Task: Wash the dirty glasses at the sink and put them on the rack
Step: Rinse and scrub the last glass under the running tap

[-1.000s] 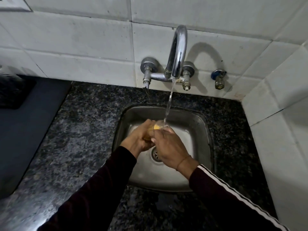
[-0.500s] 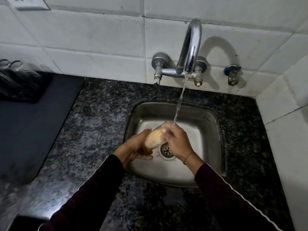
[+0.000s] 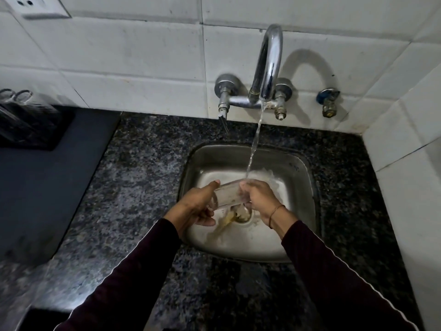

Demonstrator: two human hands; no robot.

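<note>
A clear glass point(image 3: 229, 194) lies on its side over the steel sink point(image 3: 303, 163), held between both hands. My left hand point(image 3: 195, 206) grips its base end with the thumb on top. My right hand point(image 3: 259, 195) curls round its rim end, right under the stream of water from the chrome tap point(image 3: 268, 65). Yellowish liquid point(image 3: 226, 219) runs toward the drain point(image 3: 243, 215) below the glass. At the far left, several clear glasses point(image 3: 16, 96) stand on a black rack point(image 3: 35, 130).
A dark speckled granite counter point(image 3: 143, 168) surrounds the sink. A dark mat point(image 3: 43, 192) lies on its left part. White tiled walls close the back and the right side. A blue-handled valve point(image 3: 328, 101) sticks out of the back wall.
The glass has tipped onto its side and its yellow contents have poured out into the sink; it now looks clear. The view has shifted left, showing the rack.
</note>
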